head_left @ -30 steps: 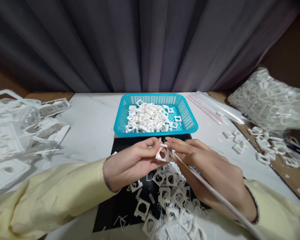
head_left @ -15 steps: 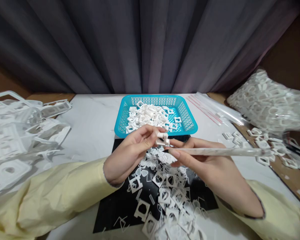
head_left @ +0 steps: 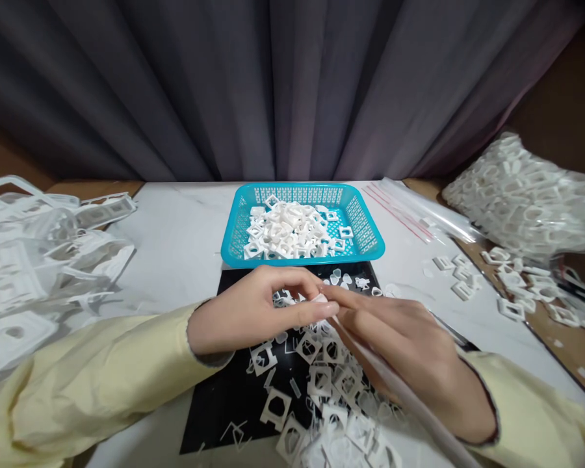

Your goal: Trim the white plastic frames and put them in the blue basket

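My left hand (head_left: 253, 312) and my right hand (head_left: 400, 344) meet over a black mat (head_left: 234, 403), fingertips pinched together on a small white plastic piece (head_left: 318, 299) that is mostly hidden. A thin white stick (head_left: 400, 396) runs from my right hand's fingers back along the wrist. Below the hands lies a heap of white square plastic frames (head_left: 331, 390) and trimmed scraps. A turquoise basket (head_left: 365, 240) with several white frames stands just beyond the mat.
Large white plastic sprue frames (head_left: 43, 260) are piled at the left. A clear bag full of white pieces (head_left: 526, 195) sits at the right, with loose pieces (head_left: 511, 286) and clear zip bags (head_left: 419, 214) near it. A dark curtain hangs behind.
Both hands dropped lower toward the mat. The white stick swung from pointing right to lying back along my right wrist, and the white piece is now almost hidden between the fingertips.
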Tool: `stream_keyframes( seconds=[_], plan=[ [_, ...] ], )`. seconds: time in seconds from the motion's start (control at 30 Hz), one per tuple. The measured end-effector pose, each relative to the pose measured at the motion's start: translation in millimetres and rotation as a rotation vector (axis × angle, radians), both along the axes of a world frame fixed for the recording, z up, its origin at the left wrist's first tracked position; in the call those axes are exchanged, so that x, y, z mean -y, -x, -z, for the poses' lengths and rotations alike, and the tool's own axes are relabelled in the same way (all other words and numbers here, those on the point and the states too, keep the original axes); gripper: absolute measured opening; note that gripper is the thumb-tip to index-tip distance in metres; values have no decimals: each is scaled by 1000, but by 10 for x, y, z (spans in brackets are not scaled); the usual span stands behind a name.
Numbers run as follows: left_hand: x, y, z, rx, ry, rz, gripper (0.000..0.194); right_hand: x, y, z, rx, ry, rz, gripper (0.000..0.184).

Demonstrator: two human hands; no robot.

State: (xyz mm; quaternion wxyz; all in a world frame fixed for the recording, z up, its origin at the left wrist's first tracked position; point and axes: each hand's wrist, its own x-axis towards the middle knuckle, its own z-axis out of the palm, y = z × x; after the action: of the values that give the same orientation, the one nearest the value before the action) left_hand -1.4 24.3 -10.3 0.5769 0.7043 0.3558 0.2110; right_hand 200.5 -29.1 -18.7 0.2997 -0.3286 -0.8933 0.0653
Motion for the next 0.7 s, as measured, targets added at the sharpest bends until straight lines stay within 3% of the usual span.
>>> stream_keyframes(
  seconds=[0.1,0.27,0.47,0.7],
  plan=[
    [-15,0,12,1,58,-17,22,26,-25,-18,25,2,1,21],
    [-34,34,-3,138,181,-30,20,35,-49,-126,-1,-14,123,15],
    [-8,30,24,247,315,-84,23,-21,-66,-149,-42,41,45,24],
    [28,44,32,223,381,-106,23,-17,-18,-138,-87,60,14,15]
  ],
)
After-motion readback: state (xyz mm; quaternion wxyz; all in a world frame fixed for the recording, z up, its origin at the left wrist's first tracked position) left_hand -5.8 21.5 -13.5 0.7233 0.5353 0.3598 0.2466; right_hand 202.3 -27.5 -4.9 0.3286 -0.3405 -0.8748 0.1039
